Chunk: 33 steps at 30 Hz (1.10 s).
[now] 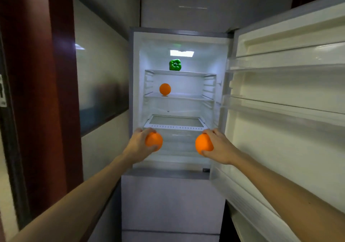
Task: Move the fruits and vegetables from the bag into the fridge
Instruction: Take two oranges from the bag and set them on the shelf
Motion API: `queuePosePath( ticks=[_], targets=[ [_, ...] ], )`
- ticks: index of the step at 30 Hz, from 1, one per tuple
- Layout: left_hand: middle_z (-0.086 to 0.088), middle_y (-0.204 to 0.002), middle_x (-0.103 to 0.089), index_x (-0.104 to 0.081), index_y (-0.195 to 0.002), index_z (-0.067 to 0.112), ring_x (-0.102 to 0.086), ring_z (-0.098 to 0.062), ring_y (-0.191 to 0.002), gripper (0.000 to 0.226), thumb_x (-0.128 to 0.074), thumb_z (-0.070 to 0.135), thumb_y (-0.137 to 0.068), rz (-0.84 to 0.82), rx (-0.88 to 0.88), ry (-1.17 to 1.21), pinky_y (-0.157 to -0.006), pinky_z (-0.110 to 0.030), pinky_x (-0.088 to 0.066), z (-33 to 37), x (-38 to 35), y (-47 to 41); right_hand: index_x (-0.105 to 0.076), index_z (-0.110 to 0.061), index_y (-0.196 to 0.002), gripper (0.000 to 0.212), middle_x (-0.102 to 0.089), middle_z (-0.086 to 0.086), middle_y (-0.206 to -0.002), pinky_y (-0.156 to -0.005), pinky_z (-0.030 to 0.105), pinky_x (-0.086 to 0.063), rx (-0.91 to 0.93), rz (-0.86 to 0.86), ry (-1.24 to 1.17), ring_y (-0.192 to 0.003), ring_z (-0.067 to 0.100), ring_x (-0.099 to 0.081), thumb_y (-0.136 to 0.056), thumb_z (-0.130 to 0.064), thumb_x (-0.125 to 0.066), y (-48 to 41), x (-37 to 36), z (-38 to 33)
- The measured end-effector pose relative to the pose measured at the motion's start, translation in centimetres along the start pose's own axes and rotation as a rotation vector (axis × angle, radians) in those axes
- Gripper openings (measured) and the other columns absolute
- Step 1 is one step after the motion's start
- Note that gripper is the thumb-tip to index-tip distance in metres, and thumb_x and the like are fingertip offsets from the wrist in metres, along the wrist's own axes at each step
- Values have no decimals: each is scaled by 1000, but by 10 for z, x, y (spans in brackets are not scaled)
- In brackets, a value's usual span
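The fridge [136, 96] stands open in front of me, lit inside. A green bell pepper [175, 65] sits on its top shelf. On the middle shelf, toward the left, rests an orange [165, 89]. My left hand [137, 145] grips a second orange [154, 141] in front of the lower compartment's left side. My right hand [219, 146] holds a third orange [203, 144] at the same height on the right. Both held oranges hover just outside the fridge opening, below the white-framed glass shelf [175, 125]. No bag is in view.
The fridge door [287, 96] is swung open on the right, its door racks holding nothing visible. A dark red wooden panel [37, 92] and a grey wall with a glass pane [100, 84] close off the left. A closed lower drawer front [171, 200] sits beneath the open compartment.
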<state>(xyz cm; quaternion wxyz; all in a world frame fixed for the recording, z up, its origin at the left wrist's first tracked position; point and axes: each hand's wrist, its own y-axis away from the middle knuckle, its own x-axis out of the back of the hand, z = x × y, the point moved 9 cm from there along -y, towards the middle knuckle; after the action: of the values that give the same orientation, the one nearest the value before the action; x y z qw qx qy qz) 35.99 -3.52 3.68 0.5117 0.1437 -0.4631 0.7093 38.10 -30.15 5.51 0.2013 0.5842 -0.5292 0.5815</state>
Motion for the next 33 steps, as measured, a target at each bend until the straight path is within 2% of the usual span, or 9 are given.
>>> queuePosePath(
  ticks=[3, 7, 10, 13, 17, 21, 27, 33],
  targets=[
    [-9, -132, -41, -46, -131, 29, -48, -26, -114, 61, -76, 31, -78, 3, -13, -13, -91, -33, -41, -10, 0, -23, -39, -21, -137, 72, -39, 9, -133, -100, 39, -43, -19, 38, -14, -122, 29, -43, -76, -35, -75, -23, 2, 5],
    [-6, -134, -38, -41, -133, 30, -45, -24, -116, 63, -75, 33, -80, -11, -21, 0, -96, -38, -43, -20, -9, -45, -37, -22, -138, 74, -37, 7, -134, -98, 41, -44, -20, 71, -1, -121, 30, -44, -76, -36, -75, -50, 2, 10],
    [-4, -130, -41, -44, -131, 30, -45, -19, -111, 61, -75, 35, -79, 20, -60, 3, -92, -33, -41, -22, -15, -60, -35, -23, -138, 75, -36, 5, -134, -96, 42, -46, -24, 75, 4, -119, 28, -45, -76, -37, -76, -69, 0, 18],
    [-5, -126, -45, -47, -128, 29, -48, -21, -110, 59, -77, 34, -78, 52, -102, 27, -88, -31, -41, -25, -20, -80, -34, -23, -139, 75, -36, 4, -131, -94, 42, -47, -5, 68, 41, -117, 27, -45, -77, -37, -74, -90, -1, 26],
    [-7, -127, -47, -46, -131, 24, -50, -24, -112, 63, -77, 34, -78, 87, -148, 33, -90, -33, -44, -28, -26, -112, -31, -23, -144, 78, -35, 6, -137, -98, 42, -44, 51, 71, 130, -124, 27, -38, -79, -39, -72, -126, 2, 32],
    [-8, -129, -47, -44, -132, 25, -50, -24, -113, 63, -76, 35, -78, 111, -169, 42, -89, -32, -44, -35, -35, -150, -27, -24, -146, 81, -32, 6, -143, -100, 41, -44, 77, 93, 122, -130, 27, -34, -81, -38, -72, -168, 2, 34],
    [-9, -128, -49, -45, -130, 26, -51, -26, -112, 64, -76, 40, -76, 132, -195, 32, -91, -40, -48, -41, -42, -202, -29, -23, -146, 81, -32, 7, -144, -101, 45, -44, 106, 126, 78, -131, 29, -34, -80, -37, -74, -229, 1, 29],
    [-10, -126, -54, -50, -126, 23, -52, -27, -110, 58, -76, 36, -75, 212, -265, 21, -90, -46, -49, -29, -30, -247, -31, -22, -144, 76, -36, 10, -140, -99, 47, -45, 161, 221, 45, -129, 31, -36, -82, -36, -72, -275, 11, 19]
  ],
)
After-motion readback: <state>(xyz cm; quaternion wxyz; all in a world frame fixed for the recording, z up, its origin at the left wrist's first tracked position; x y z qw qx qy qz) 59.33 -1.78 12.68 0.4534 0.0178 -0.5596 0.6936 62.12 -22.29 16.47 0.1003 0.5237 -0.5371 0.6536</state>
